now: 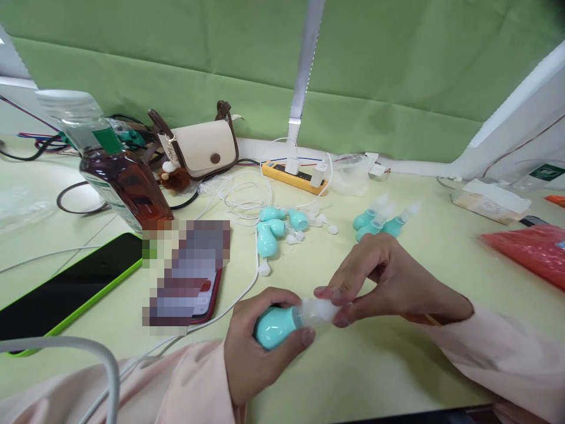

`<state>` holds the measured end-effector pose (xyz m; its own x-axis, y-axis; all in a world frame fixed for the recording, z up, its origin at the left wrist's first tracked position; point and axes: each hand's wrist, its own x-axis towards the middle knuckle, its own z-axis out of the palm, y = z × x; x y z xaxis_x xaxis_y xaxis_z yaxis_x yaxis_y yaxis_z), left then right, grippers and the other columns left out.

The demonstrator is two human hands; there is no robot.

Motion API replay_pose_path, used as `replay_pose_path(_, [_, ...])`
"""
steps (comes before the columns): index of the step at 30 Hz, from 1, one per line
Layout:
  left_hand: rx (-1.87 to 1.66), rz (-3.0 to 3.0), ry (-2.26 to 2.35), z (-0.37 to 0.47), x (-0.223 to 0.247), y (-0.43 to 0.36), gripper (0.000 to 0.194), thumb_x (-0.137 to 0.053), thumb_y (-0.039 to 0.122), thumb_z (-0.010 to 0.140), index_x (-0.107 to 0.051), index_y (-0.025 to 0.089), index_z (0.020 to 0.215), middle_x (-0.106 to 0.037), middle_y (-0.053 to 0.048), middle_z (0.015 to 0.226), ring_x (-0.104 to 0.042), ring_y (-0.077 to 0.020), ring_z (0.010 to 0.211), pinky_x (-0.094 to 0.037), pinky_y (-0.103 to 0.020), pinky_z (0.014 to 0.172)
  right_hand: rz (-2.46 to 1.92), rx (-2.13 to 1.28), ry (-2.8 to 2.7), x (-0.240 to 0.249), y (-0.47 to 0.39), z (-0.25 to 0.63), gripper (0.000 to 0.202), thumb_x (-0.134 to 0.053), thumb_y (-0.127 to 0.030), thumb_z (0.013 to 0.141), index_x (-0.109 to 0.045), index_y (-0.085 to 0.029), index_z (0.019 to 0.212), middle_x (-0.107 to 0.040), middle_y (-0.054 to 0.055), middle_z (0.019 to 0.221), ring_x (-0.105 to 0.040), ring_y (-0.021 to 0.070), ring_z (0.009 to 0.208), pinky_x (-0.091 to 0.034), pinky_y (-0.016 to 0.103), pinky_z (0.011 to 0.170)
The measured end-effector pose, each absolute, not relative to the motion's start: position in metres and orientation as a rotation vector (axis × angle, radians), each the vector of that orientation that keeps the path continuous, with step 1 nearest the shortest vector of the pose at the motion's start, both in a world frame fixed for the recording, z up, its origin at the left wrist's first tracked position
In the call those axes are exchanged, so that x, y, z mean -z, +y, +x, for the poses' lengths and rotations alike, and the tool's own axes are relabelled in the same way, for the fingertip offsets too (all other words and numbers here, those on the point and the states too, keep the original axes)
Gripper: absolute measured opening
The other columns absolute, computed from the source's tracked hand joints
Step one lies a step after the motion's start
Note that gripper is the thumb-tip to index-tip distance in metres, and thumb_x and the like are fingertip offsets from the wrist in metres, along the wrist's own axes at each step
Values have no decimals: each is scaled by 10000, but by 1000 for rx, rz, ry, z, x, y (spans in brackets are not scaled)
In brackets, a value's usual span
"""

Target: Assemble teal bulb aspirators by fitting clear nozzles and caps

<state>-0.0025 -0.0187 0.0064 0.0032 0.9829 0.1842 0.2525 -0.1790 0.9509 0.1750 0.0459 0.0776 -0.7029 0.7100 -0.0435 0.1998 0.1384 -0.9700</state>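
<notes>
My left hand (249,362) is wrapped round the teal bulb of a nasal aspirator (274,327), which lies on its side above the table. A clear collar joins the bulb to a whitish translucent tip (324,310) pointing right. Thumb and fingers of my right hand (391,282) pinch that tip near its end. Beyond my hands lie several loose teal bulbs (267,240) and small white nozzle parts (295,237). Behind my right hand, a group of aspirators with clear tips (395,224) rests on the table, partly hidden by the hand.
On the left are a bottle of dark liquid (128,182), a green-edged phone (75,288) and a red-cased phone (212,300), partly blurred. A white cable (241,297) crosses the table. Further back are a cream handbag (205,147) and yellow power strip (282,176). A red packet (529,250) lies right.
</notes>
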Motion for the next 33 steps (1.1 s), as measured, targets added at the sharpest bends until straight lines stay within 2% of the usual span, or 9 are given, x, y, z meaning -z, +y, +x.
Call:
replay_pose_path(4, [-1239, 1476, 1276, -2, -9, -15, 199, -646, 307, 591, -564, 193, 731, -563, 3, 687, -511, -147, 643, -393, -240, 577, -840, -1539, -2130, -87, 51, 178, 235, -715, -132, 529, -679, -242, 733, -684, 1, 749, -635, 193, 788, -547, 285, 718])
replay_pose_path(8, [-1237, 1462, 1240, -2, -8, -15, 193, -597, 320, 644, -550, 187, 777, -553, -4, 686, -510, -147, 635, -410, -269, 629, -877, -1360, -2172, -91, 58, 180, 209, -706, -140, 547, -681, -248, 724, -684, -6, 748, -639, 177, 746, -552, 270, 671])
replay_pose_path(12, [-1205, 1432, 1225, -2, -4, -19, 319, -609, 267, 627, -537, 207, 932, -568, -41, 907, -518, -193, 818, -415, -304, 732, -954, -1201, -2218, -97, 63, 185, 143, -695, -173, 567, -684, -233, 696, -670, -9, 684, -622, 139, 623, -533, 232, 563])
replay_pose_path(16, [-1235, 1385, 1096, -2, -3, -16, 421, -569, 216, 675, -459, 228, 1082, -505, -50, 1085, -470, -206, 977, -411, -311, 812, -1082, -994, -2139, -106, 70, 197, 90, -695, -225, 571, -676, -223, 659, -646, -18, 629, -593, 125, 588, -494, 218, 503])
replay_pose_path(21, [-1217, 1443, 1013, -2, -3, -12, 247, -448, 147, 760, -457, 210, 999, -493, -48, 1003, -478, -169, 901, -438, -305, 778, -1284, -632, -1964, -112, 82, 215, 109, -689, -285, 578, -668, -202, 646, -631, -1, 587, -568, 128, 531, -467, 235, 462])
replay_pose_path(28, [-1189, 1519, 997, -2, -4, -12, 183, -413, 95, 756, -464, 195, 900, -475, -39, 916, -467, -158, 858, -435, -281, 741, -1419, -87, -1803, -99, 116, 231, 139, -675, -317, 572, -651, -185, 608, -616, 26, 574, -534, 144, 518, -423, 270, 466])
replay_pose_path(33, [-1182, 1553, 995, -2, -4, -10, 179, -410, 61, 741, -470, 188, 852, -475, -40, 910, -460, -155, 853, -431, -272, 723, -1548, 38, -1836, -84, 141, 244, 156, -654, -325, 568, -656, -175, 608, -599, 27, 542, -509, 142, 504, -379, 257, 445])
